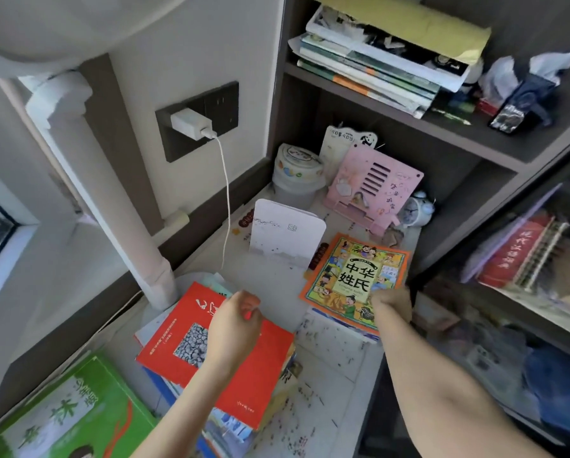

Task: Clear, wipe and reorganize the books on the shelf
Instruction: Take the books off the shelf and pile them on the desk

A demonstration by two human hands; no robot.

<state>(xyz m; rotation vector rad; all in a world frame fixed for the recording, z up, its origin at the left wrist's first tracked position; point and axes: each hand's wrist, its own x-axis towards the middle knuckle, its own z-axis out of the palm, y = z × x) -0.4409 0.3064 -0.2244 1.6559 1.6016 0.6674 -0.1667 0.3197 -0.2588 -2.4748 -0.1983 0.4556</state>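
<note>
On the counter (329, 352), the right hand (392, 305) pinches the thin, surely floppy picture book (356, 279) by its near edge; the left hand (235, 325) curls over the red book (184, 345), possibly empty.

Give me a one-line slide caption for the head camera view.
Right hand grips an orange book on the desk; left hand is over a red book.

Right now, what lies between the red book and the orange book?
In the head view, only bare, ink-speckled desktop separates red book and orange book.

Book stack (260, 375) left, picture book (356, 279) right, bookend (286, 233) behind.
</note>
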